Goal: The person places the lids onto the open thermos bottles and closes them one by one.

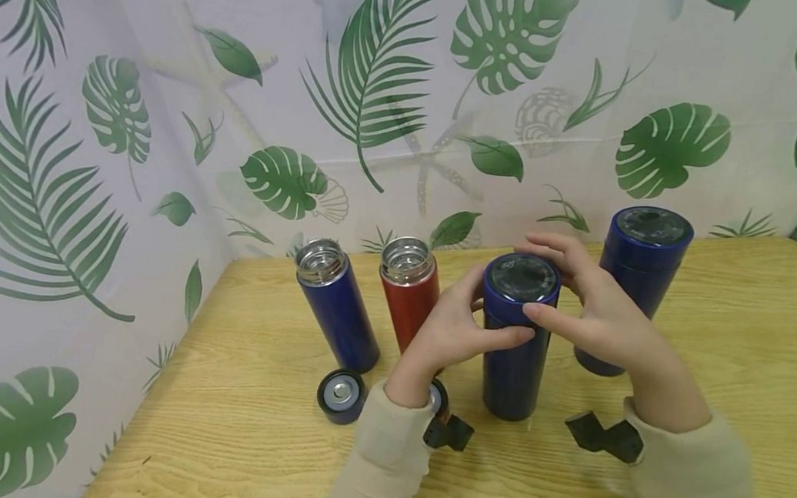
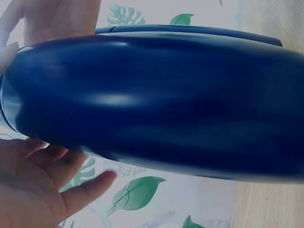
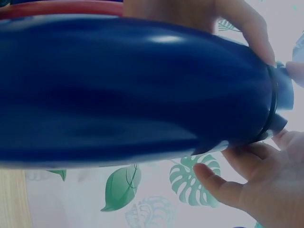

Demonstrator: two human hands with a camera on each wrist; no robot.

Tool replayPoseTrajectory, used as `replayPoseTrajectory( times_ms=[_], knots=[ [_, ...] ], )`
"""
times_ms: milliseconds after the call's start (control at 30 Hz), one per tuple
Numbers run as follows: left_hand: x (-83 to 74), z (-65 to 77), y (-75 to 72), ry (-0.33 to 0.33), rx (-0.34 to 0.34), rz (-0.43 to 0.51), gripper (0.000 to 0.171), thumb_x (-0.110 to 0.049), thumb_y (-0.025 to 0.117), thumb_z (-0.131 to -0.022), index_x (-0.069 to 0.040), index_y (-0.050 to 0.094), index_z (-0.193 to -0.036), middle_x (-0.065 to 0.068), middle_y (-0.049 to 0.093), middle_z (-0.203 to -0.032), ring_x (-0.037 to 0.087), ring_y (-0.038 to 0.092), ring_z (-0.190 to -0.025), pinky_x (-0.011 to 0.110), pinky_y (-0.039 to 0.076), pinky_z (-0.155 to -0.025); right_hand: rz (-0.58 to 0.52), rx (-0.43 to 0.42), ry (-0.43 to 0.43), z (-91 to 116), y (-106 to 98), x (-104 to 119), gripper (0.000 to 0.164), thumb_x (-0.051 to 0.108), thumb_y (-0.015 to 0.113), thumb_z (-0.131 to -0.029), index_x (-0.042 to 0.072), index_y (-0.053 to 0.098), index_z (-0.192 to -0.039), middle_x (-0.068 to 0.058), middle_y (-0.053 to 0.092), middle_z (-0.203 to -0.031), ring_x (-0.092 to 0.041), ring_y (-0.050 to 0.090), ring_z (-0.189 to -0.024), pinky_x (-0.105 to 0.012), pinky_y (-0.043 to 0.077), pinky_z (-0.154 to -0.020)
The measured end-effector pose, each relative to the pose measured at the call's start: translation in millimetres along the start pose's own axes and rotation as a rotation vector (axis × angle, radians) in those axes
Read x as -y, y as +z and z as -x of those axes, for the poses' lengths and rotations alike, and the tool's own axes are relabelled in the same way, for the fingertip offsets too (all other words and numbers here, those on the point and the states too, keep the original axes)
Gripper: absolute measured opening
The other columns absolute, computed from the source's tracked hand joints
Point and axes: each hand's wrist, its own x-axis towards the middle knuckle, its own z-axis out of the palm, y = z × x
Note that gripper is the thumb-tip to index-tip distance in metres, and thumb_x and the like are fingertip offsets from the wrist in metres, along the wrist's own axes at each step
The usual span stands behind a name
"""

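Between both hands a blue thermos bottle (image 1: 511, 373) stands upright on the table, its dark glossy-topped lid (image 1: 523, 279) on. My left hand (image 1: 459, 323) grips it around the neck just under the lid, thumb across the front. With thumb and fingertips, my right hand (image 1: 605, 314) holds the lid's rim from the other side. The wrist views show the smooth blue body (image 2: 166, 104) lying across the picture; the far fingers of the right hand (image 3: 270, 185) curve behind the top end.
Left of the hands stand an open blue bottle (image 1: 341, 314) and an open red bottle (image 1: 409, 300). A removed lid (image 1: 342, 396) lies in front of the blue one; another lid (image 1: 438, 398) is partly hidden by the left wrist. A lidded blue thermos (image 1: 640, 274) stands behind the right hand.
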Motion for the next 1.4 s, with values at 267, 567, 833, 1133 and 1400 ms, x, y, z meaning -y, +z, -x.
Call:
replayPoseTrajectory(
  times_ms=[267,567,833,1133,1400],
  knots=[
    [-12.0,3.9,-0.2,-0.041,0.0,0.081,0.064,-0.003,0.069,-0.073,-0.01,0.039,-0.13,0.0,0.052,-0.116,0.007,0.051,-0.098,0.026,0.046,-0.077,0.012,-0.032,0.019,0.0,1.0,1.9,0.07,-0.008,0.064,-0.073,0.007,0.031,-0.133,-0.011,0.044,-0.124,-0.01,0.044,-0.111,-0.02,0.034,-0.091],
    [-1.0,1.1,-0.2,-0.021,-0.003,0.089,0.061,-0.003,0.069,-0.073,-0.011,0.042,-0.128,-0.001,0.053,-0.113,0.008,0.051,-0.098,0.028,0.046,-0.077,0.185,-0.114,0.077,-0.6,5.8,8.4,0.071,0.003,0.076,-0.066,0.004,0.038,-0.127,-0.017,0.053,-0.112,-0.029,0.05,-0.102,-0.051,0.04,-0.08],
    [18.9,-5.3,-0.6,-0.005,0.022,0.125,0.061,-0.002,0.07,-0.073,-0.016,0.044,-0.127,-0.004,0.052,-0.115,0.008,0.051,-0.099,0.027,0.047,-0.077,0.239,-0.146,0.077,-2.1,9.5,6.3,0.073,0.006,0.079,-0.063,0.004,0.04,-0.124,-0.014,0.052,-0.109,-0.027,0.051,-0.098,-0.045,0.04,-0.076],
    [15.0,-4.9,0.7,-0.003,0.039,0.169,0.063,0.002,0.068,-0.073,-0.012,0.044,-0.128,-0.002,0.052,-0.116,0.008,0.051,-0.099,0.027,0.047,-0.078,-0.007,0.025,-0.006,0.0,4.1,1.7,0.068,-0.008,0.063,-0.074,0.007,0.031,-0.133,-0.01,0.04,-0.126,-0.009,0.044,-0.109,-0.014,0.031,-0.089],
    [19.6,-5.8,1.2,0.029,0.01,0.127,0.059,-0.003,0.071,-0.072,-0.013,0.047,-0.124,-0.004,0.054,-0.112,0.008,0.053,-0.097,0.027,0.048,-0.073,0.126,-0.05,0.046,0.8,6.9,6.8,0.073,-0.001,0.074,-0.067,0.004,0.035,-0.128,-0.014,0.053,-0.113,-0.016,0.052,-0.1,-0.019,0.036,-0.084]
  ],
)
